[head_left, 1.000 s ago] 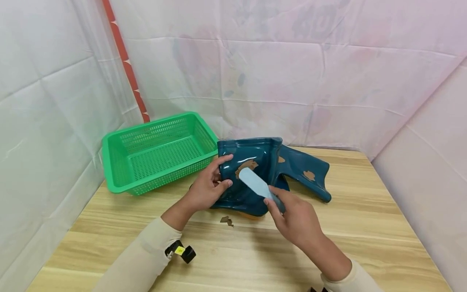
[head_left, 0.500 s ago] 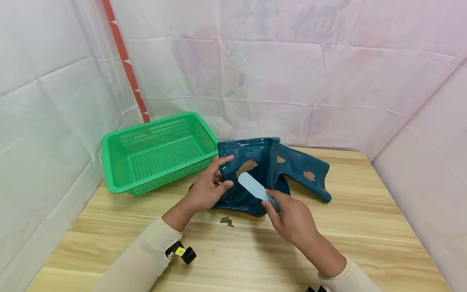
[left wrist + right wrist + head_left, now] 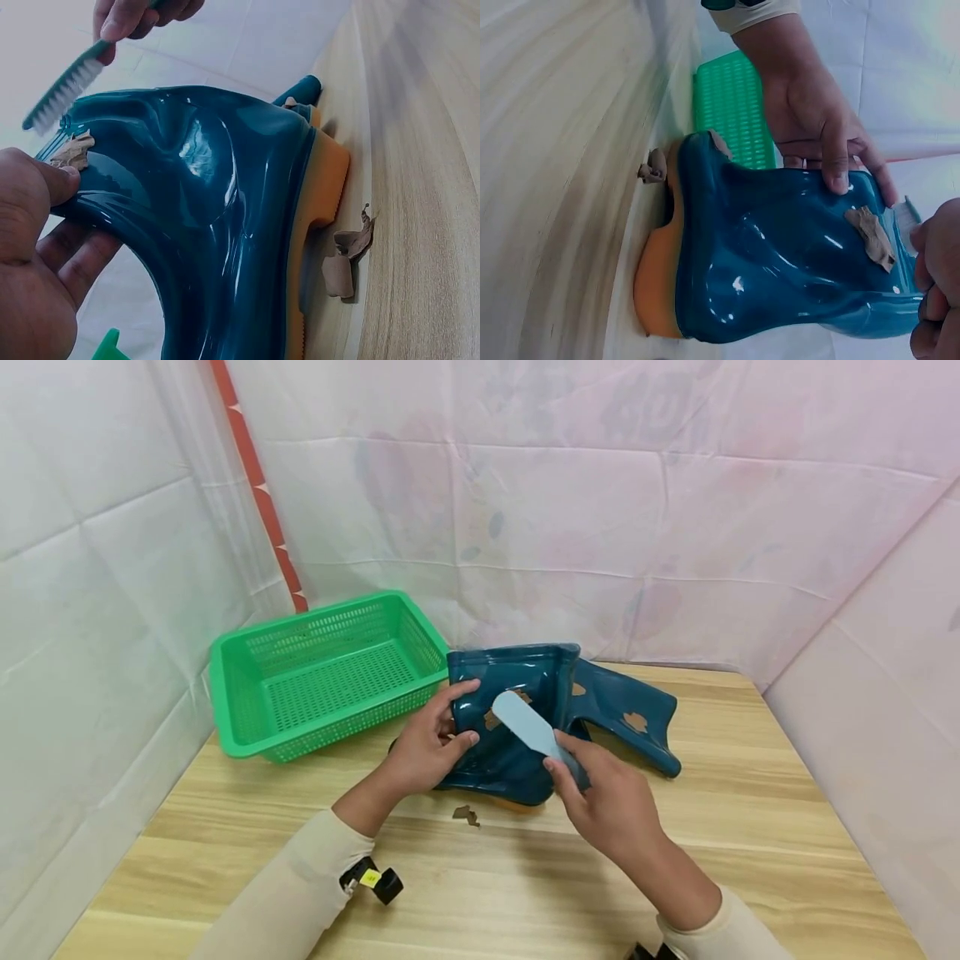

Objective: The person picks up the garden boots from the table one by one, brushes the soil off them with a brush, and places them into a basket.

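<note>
A glossy dark teal rain boot (image 3: 498,756) with an orange sole (image 3: 321,176) stands upright on the table. My left hand (image 3: 426,747) grips the top of its shaft, thumb on the near side and other fingers partly hidden behind. In my right hand (image 3: 611,802) is a scrubbing brush (image 3: 527,724) with a pale blue back, pinched by its handle. White bristles (image 3: 67,94) face the upper shaft, close to a brown mud-like patch (image 3: 871,236); whether they touch it I cannot tell.
A second teal rain boot (image 3: 654,706) with brown patches lies behind to the right. Brown flakes (image 3: 467,815) lie on the wooden table (image 3: 465,893) before the upright boot. A green perforated basket (image 3: 360,710) stands at the back left, near white sheeting (image 3: 562,510).
The brush dipped slightly toward me, then moved up and away along the shaft, now covering part of the brown patch. My left hand and the boot stay nearly still.
</note>
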Demonstrator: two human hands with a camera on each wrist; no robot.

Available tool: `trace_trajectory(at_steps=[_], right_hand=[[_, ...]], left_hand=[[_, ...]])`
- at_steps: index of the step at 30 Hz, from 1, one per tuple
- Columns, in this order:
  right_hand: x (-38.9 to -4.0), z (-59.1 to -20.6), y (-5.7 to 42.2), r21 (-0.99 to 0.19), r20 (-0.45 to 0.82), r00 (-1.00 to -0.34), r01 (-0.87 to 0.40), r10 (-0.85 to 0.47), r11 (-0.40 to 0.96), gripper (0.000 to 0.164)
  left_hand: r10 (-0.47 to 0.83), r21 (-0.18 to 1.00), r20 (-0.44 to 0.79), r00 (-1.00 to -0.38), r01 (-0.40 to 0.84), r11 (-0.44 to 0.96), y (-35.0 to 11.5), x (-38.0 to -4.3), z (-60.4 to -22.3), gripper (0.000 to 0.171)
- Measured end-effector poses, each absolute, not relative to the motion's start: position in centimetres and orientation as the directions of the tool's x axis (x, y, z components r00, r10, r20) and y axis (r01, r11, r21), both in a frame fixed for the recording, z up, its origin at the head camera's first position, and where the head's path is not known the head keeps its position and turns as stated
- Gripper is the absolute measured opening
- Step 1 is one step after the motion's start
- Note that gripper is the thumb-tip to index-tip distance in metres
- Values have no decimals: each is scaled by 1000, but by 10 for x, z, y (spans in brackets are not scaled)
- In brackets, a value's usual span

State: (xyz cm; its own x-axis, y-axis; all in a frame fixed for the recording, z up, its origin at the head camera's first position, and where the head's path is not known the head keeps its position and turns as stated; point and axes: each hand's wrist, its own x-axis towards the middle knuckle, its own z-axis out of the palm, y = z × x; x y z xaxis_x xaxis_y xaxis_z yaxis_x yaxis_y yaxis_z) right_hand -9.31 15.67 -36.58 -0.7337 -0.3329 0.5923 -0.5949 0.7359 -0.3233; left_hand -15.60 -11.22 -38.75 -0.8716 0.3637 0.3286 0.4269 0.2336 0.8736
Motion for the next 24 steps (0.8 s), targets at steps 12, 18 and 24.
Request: trace_trajectory(at_steps=[12,18,24], right_hand=[[-90,-382,155,-383,365,-855,-498,-368,778,34],[-90,-376,166,-385,536,-784,-557,-314,736,37],[-98,-368,167,-377,622,-750,-538,-224,754,41]], left_hand=[[351,880,314,-882,409,241,-114,-155,-388,68],[362,875,334,-870,429,225,-114,-156,-388,66],[366,870,341,-866,439,225,-113,-155,-389,67]])
